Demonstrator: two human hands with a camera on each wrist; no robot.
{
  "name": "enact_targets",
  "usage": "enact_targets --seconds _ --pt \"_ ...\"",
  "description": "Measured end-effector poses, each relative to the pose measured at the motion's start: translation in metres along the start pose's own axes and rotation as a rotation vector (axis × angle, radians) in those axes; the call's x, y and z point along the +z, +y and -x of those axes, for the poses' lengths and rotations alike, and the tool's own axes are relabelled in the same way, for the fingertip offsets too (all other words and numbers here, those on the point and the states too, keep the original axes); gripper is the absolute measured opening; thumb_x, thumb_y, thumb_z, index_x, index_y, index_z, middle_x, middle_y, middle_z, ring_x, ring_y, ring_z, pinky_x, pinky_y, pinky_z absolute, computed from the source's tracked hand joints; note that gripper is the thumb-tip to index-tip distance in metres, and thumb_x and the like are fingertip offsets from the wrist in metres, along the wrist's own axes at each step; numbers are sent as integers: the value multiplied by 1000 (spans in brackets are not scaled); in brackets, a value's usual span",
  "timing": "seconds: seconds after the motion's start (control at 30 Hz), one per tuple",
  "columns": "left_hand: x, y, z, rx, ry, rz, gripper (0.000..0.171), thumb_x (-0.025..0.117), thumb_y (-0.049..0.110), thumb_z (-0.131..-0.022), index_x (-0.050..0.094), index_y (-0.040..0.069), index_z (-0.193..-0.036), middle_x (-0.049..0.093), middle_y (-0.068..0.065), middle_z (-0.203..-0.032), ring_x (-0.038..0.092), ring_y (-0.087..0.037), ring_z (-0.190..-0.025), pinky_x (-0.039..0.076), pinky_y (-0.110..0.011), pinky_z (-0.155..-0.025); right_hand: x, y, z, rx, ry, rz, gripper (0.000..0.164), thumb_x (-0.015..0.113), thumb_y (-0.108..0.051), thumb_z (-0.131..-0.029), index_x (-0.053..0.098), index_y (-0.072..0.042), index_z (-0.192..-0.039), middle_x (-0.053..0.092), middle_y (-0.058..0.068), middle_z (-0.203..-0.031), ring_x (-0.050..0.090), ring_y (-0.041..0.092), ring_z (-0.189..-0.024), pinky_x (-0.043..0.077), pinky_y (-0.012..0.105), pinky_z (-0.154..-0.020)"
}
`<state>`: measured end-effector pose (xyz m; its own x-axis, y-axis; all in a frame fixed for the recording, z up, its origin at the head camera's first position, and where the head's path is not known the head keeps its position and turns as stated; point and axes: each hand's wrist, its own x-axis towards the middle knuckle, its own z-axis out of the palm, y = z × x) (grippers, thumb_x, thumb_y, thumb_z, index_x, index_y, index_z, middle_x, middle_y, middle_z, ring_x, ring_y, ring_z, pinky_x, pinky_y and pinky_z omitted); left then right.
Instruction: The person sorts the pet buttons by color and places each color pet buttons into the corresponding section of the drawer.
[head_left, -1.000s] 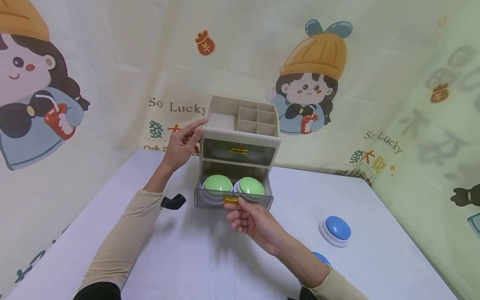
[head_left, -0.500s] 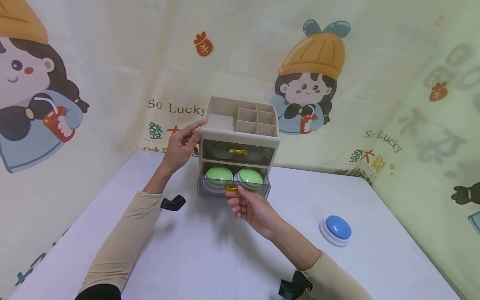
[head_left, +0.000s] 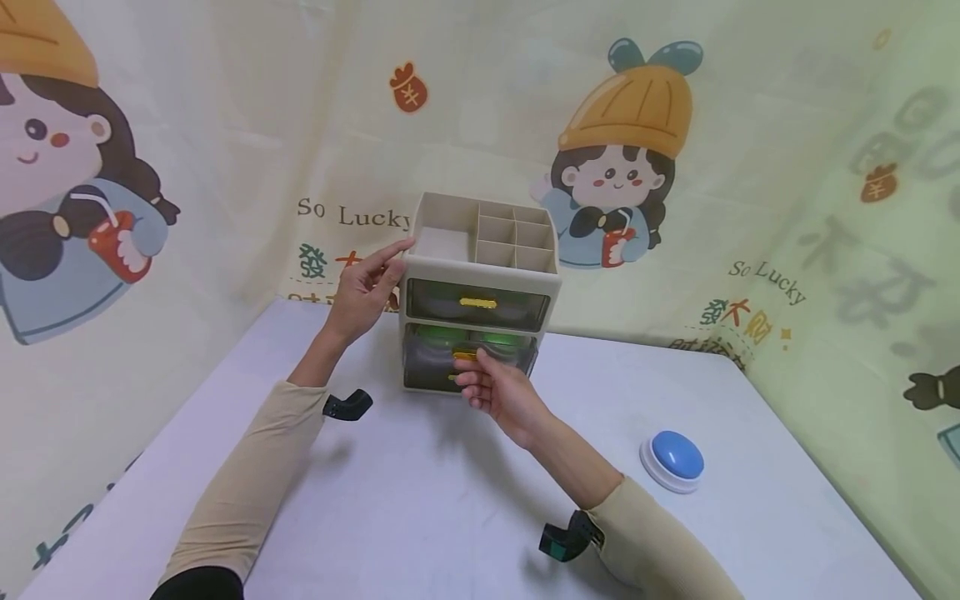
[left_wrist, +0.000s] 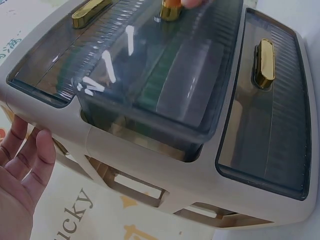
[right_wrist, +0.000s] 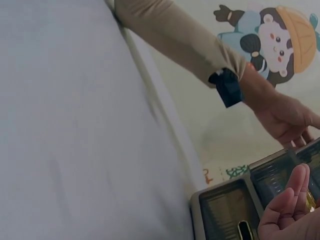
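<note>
A cream desktop organizer [head_left: 480,267] with smoky see-through drawers stands at the back of the table. Its middle drawer [left_wrist: 165,80] juts out a little past the frame, with two green-domed push buttons [head_left: 444,335] dimly visible inside. My right hand [head_left: 510,400] pinches this drawer's gold handle [head_left: 465,355] between thumb and index finger, the other fingers loosely bent. At the organizer's left side my left hand [head_left: 360,292] rests with extended fingers against the upper wall. In the left wrist view, its fingertips [left_wrist: 45,142] touch the cream side.
A blue push button [head_left: 677,454] on a white base sits on the white table [head_left: 390,517] to the right. Above the middle drawer is the top drawer [head_left: 450,304], flush with the frame, and below it the bottom drawer [left_wrist: 270,120]. A printed cloth [head_left: 480,125] hangs behind.
The middle drawer has slid back into the organizer, my right hand moving forward with its handle. The green buttons are now mostly covered. My left hand has stayed put.
</note>
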<state>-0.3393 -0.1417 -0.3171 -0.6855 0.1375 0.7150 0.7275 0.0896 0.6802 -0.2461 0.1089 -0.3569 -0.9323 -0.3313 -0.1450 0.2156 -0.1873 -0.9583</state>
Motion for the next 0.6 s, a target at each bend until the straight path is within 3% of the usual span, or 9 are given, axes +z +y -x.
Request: enact_targets --seconds 0.27,0.6 --pt "0 -1 0 -12 3 -1 39 56 14 -106 61 17 -144 66 -6 -95 58 -21 -70 54 -28 -56 -3 -1 -16 -47 25 45 47 42 -34 -112 61 5 -130 67 -3 -89 57 10 -75 46 20 -67" --pt "0 -2 0 -13 2 -1 38 56 16 -107 61 18 -144 67 0 -98 58 -24 -71 55 -31 -57 -7 5 -23 -64 60 50 48 47 -41 -109 65 0 -126 68 -2 -87 60 9 -74 46 21 -67"
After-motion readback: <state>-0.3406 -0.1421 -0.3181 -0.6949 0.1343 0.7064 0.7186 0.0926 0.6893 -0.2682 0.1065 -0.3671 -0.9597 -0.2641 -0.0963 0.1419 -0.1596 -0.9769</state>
